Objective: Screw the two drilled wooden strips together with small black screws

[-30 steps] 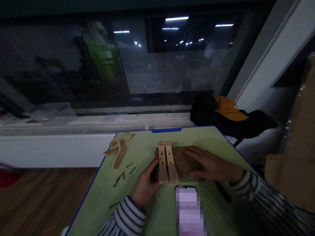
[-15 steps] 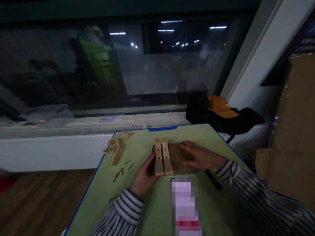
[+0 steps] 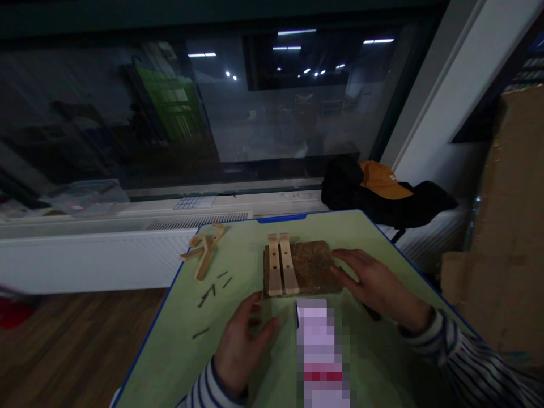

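Observation:
A dark brown wooden board (image 3: 312, 266) lies on the green table (image 3: 238, 255). Two pale wooden strips (image 3: 280, 271) with holes rest side by side on the board's left part. My left hand (image 3: 240, 345) hovers over the table in front of the board, fingers loosely curled and apart, holding nothing. My right hand (image 3: 376, 283) lies at the board's right front corner with its fingers stretched out, touching or almost touching the edge. Both arms wear striped sleeves.
Several pale wooden pieces (image 3: 204, 252) lie in a heap at the table's far left corner, with dark screws (image 3: 212, 292) scattered near them. A blurred phone (image 3: 321, 351) lies in front of the board. A black bag with an orange cap (image 3: 382, 181) sits on the windowsill.
My left hand has let go of the board's left edge and drawn back toward me. My right hand has slid off the top of the board to its right front corner.

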Available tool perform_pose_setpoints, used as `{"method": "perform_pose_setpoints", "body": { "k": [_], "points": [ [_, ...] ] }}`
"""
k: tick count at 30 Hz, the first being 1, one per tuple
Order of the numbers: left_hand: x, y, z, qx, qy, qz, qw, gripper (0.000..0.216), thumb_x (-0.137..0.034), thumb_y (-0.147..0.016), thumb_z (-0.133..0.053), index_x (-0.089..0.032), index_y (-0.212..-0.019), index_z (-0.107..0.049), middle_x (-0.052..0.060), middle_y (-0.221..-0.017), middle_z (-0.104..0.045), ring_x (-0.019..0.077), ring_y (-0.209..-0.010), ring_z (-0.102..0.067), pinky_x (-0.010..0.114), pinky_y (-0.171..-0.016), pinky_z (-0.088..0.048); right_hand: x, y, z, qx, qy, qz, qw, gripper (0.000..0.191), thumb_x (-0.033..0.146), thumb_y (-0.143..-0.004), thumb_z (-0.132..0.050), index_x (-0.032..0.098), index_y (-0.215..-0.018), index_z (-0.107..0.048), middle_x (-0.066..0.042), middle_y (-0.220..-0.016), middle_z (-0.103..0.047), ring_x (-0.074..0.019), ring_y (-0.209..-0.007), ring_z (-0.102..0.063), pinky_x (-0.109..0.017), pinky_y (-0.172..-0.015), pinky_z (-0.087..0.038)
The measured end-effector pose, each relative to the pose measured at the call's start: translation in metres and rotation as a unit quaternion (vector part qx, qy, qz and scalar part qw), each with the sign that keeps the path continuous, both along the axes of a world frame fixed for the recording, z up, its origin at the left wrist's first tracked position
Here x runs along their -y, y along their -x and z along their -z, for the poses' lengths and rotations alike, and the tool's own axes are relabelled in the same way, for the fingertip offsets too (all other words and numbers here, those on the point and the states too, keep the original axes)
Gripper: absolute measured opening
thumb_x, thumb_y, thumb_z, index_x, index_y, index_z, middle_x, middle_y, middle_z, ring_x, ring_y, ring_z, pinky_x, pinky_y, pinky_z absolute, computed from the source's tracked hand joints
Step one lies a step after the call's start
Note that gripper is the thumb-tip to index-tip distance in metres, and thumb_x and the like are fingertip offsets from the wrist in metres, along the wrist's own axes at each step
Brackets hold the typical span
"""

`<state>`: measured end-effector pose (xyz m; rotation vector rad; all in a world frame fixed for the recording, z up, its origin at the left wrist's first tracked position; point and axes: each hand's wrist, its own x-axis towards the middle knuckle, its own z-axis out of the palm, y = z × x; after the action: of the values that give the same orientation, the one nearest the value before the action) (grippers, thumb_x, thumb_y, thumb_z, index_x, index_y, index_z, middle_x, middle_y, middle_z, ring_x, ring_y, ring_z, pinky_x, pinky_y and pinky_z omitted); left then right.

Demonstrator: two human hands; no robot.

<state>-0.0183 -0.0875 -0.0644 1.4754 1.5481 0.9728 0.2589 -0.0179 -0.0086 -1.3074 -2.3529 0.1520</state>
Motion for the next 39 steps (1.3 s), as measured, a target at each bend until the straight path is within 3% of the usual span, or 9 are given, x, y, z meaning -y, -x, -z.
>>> {"method": "perform_pose_setpoints", "body": {
  "k": [2,5,11,17,27,31,34,36,39],
  "points": [
    [0.019,-0.007,-0.006,-0.054,0.031,0.037,0.997,0.051,-0.032,-0.074,-0.064,-0.015,-0.12,-0.051,0.01,-0.093,-0.064,0.0238,-0.079,-0.064,0.041,-0.071,-0.053,0.02,0.001,0.001,-0.005,0.026,-0.01,1.0,0.027,0.026,-0.092,-0.039,0.015,-0.111,-0.056,-0.01,-0.103,-0.064,-0.0205,-0.095,-0.06,-0.039,-0.085,-0.047],
    [0.037,-0.021,-0.014,-0.08,0.044,0.167,0.982,0.07,-0.026,-0.065,-0.072,-0.019,-0.129,-0.043,0.011,-0.113,-0.058,0.0227,-0.087,-0.061,0.035,-0.072,-0.053,0.04,0.006,0.012,-0.011,0.061,-0.037,0.997,0.027,0.022,-0.092,-0.039,0.02,-0.112,-0.057,-0.006,-0.106,-0.066,-0.0172,-0.094,-0.062,-0.032,-0.084,-0.05],
    [0.049,-0.035,0.0,-0.075,0.022,0.296,0.952,0.104,-0.035,-0.054,-0.081,-0.016,-0.14,-0.027,0.019,-0.141,-0.032,0.0359,-0.128,-0.033,0.047,-0.105,-0.032,0.052,0.016,0.038,-0.017,0.08,-0.047,0.996,0.031,0.022,-0.091,-0.042,0.017,-0.121,-0.051,-0.011,-0.116,-0.061,-0.0213,-0.104,-0.058,-0.041,-0.09,-0.046],
    [0.058,-0.038,0.018,-0.143,0.054,0.295,0.943,0.107,-0.026,-0.055,-0.079,-0.015,-0.143,-0.019,0.022,-0.147,-0.017,0.0385,-0.133,-0.02,0.049,-0.106,-0.028,0.052,0.02,0.043,-0.03,0.077,-0.054,0.995,0.029,0.029,-0.088,-0.051,0.018,-0.114,-0.054,-0.008,-0.115,-0.056,-0.0212,-0.098,-0.057,-0.044,-0.082,-0.048],
    [0.062,-0.045,0.02,-0.167,0.046,0.293,0.94,0.098,-0.009,-0.056,-0.069,-0.011,-0.142,-0.023,0.024,-0.147,-0.019,0.0358,-0.133,-0.024,0.047,-0.107,-0.026,0.058,0.016,0.045,-0.043,0.081,-0.054,0.994,0.029,0.029,-0.088,-0.052,0.018,-0.114,-0.053,-0.008,-0.115,-0.056,-0.0216,-0.098,-0.057,-0.044,-0.082,-0.047],
    [0.062,-0.046,0.014,-0.156,0.048,0.298,0.941,0.097,-0.01,-0.056,-0.07,-0.011,-0.141,-0.024,0.024,-0.147,-0.019,0.036,-0.134,-0.022,0.048,-0.107,-0.026,0.06,0.015,0.043,-0.043,0.077,-0.049,0.995,0.029,0.028,-0.088,-0.051,0.018,-0.115,-0.053,-0.008,-0.113,-0.057,-0.021,-0.097,-0.058,-0.043,-0.081,-0.048],
    [0.06,-0.038,0.0,-0.135,0.054,0.299,0.943,0.096,-0.016,-0.054,-0.075,-0.01,-0.139,-0.03,0.023,-0.144,-0.027,0.0353,-0.129,-0.033,0.045,-0.102,-0.036,0.054,0.01,0.037,-0.041,0.067,-0.036,0.996,0.028,0.028,-0.088,-0.051,0.018,-0.114,-0.053,-0.008,-0.111,-0.058,-0.0194,-0.092,-0.059,-0.041,-0.078,-0.05],
    [0.053,-0.028,-0.011,-0.138,0.04,0.23,0.963,0.081,-0.018,-0.06,-0.071,-0.014,-0.134,-0.039,0.02,-0.134,-0.044,0.0303,-0.11,-0.055,0.039,-0.087,-0.05,0.046,0.005,0.031,-0.037,0.049,-0.009,0.998,0.028,0.029,-0.088,-0.05,0.018,-0.114,-0.053,-0.008,-0.112,-0.058,-0.0192,-0.092,-0.059,-0.04,-0.077,-0.05],
    [0.029,-0.009,-0.021,-0.168,0.024,0.051,0.984,0.044,-0.031,-0.08,-0.051,-0.008,-0.118,-0.05,0.013,-0.086,-0.065,0.0233,-0.067,-0.065,0.041,-0.068,-0.054,0.031,0.0,0.023,-0.019,0.004,0.043,0.999,0.029,0.03,-0.088,-0.051,0.018,-0.114,-0.053,-0.008,-0.115,-0.056,-0.0207,-0.096,-0.057,-0.042,-0.08,-0.048]
  ]
}}
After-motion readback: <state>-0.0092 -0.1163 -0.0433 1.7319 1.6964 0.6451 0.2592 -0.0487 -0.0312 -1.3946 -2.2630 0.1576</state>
